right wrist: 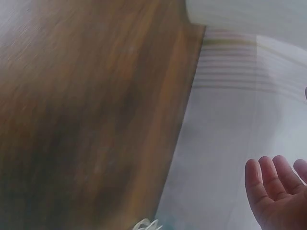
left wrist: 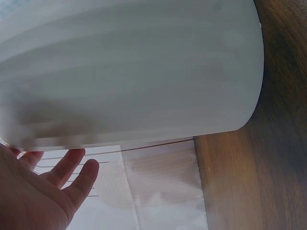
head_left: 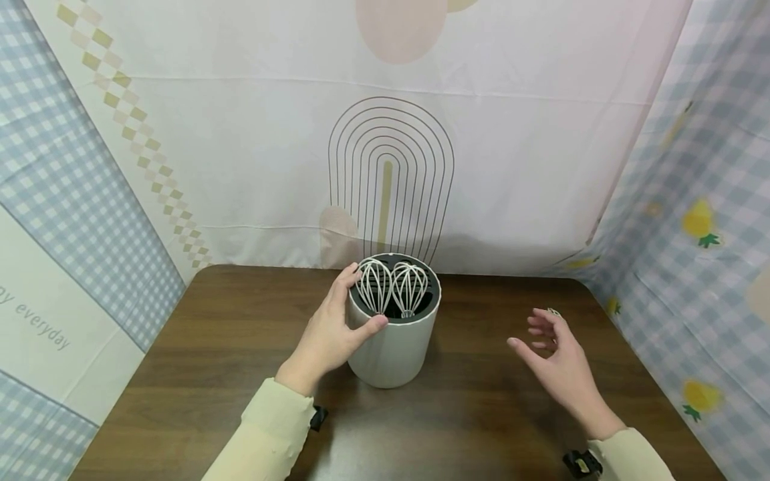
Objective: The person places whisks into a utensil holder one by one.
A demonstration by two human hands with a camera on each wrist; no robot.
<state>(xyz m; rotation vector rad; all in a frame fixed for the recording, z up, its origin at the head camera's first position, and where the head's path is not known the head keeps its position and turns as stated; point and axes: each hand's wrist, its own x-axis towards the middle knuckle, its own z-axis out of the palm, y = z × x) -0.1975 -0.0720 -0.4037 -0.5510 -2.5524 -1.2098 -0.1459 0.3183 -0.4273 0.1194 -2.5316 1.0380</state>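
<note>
A pale cylindrical utensil holder (head_left: pixel 391 357) with a black slotted insert stands upright on the table. Two wire whisks (head_left: pixel 374 287) (head_left: pixel 410 287) sit in it side by side, their wire heads up and their lower parts hidden. My left hand (head_left: pixel 331 327) spans the holder's left side at the rim, thumb in front and fingers spread towards the back. In the left wrist view its fingers lie loosely against the holder's side. Over the table's right part, my right hand (head_left: pixel 559 367) hovers with loosely bent fingers and nothing in them. Just beyond it, light wire loops (right wrist: pixel 147 225) show, mostly hidden.
The brown wooden table (head_left: pixel 240 361) ends at a white printed cloth (head_left: pixel 252 153) behind the holder. Blue checked cloths hang along the left (head_left: pixel 78 167) and right (head_left: pixel 680 280) sides.
</note>
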